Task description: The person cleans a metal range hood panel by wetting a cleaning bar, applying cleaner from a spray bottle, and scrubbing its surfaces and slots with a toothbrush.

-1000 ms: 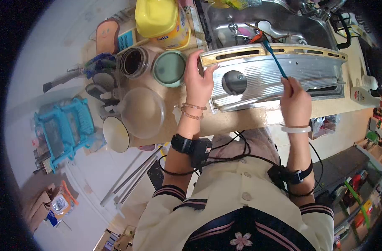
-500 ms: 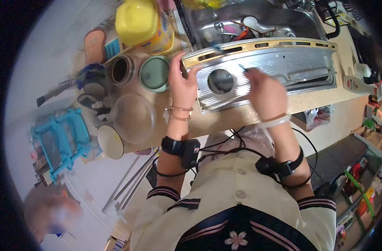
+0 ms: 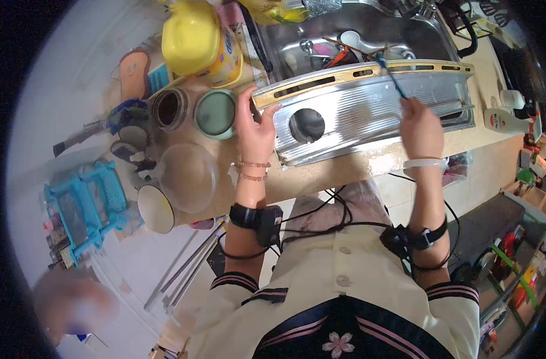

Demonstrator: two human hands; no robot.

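Observation:
A ribbed metal panel (image 3: 360,113) with a round hole stands tilted at the counter's front, below the sink. Brownish-yellow grime coats its slotted upper edge. At the panel's left end, my left hand (image 3: 256,134) grips the corner between thumb and fingers. My right hand (image 3: 422,134) is closed around a thin dark-blue toothbrush (image 3: 396,82). The brush head lies at the slotted edge, right of the panel's middle. Beside my left hand stand a green-rimmed round container (image 3: 216,113) and an open glass jar (image 3: 171,109).
Behind the panel, the metal sink (image 3: 279,45) holds spoons, a white cup (image 3: 350,40) and other utensils. A yellow tub (image 3: 192,39) stands at the back left, a blue plastic rack (image 3: 84,203) at far left. Right of the panel lies a white bottle (image 3: 505,121). Black cables (image 3: 339,224) hang between my forearms.
My right hand has moved right with the toothbrush, whose head has gone from the left part of the slotted edge to right of the middle. My left hand still holds the panel's corner.

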